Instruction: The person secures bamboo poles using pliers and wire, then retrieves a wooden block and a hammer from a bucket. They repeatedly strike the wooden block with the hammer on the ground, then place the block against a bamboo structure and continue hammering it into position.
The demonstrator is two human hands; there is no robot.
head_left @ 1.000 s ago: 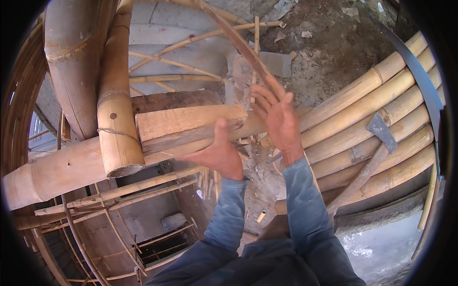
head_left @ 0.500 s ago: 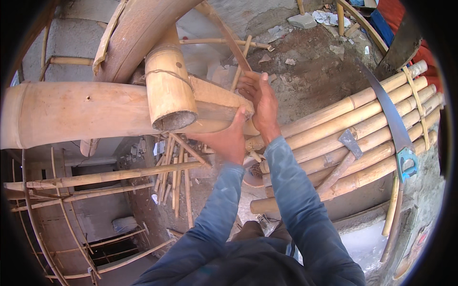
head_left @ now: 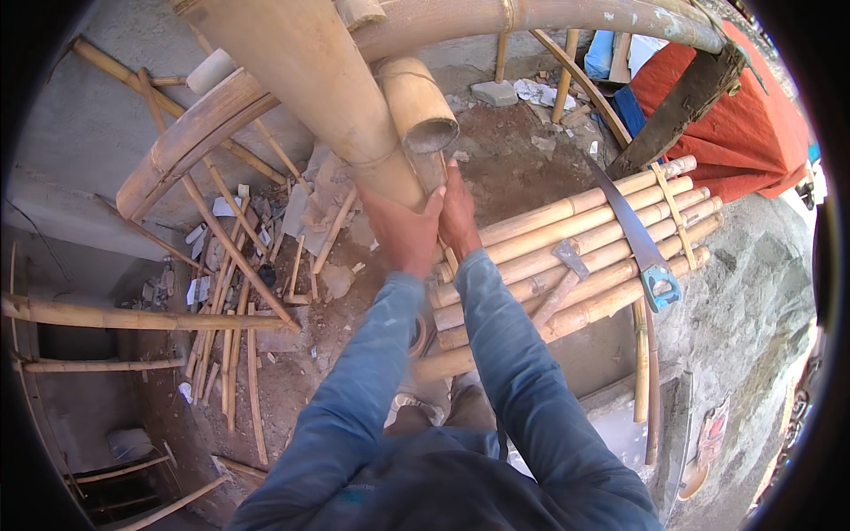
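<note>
A thick bamboo pole [head_left: 305, 71] slants down from the top toward the middle of the view. My left hand [head_left: 403, 226] is closed round its near end, thumb up along the right side. Beside it, my right hand [head_left: 459, 212] presses against the right side of that end, fingers partly hidden. Just above the hands, a short, hollow bamboo piece [head_left: 412, 97] lies alongside the pole, its cut end facing me. Behind these, a long curved bamboo pole [head_left: 460, 22] crosses the top.
To the right is a rack of bamboo poles [head_left: 567, 248], with a hatchet [head_left: 556, 296] and a blue-handled handsaw [head_left: 633, 226] on it. Bamboo strips [head_left: 235, 354] and rubble cover the ground at left. A red tarp [head_left: 735, 124] hangs far right; bamboo rails [head_left: 133, 314] cross the lower left.
The thick pole has swung from lying across the left to slanting down toward me. My hands have come closer together around its end, and the view has shifted.
</note>
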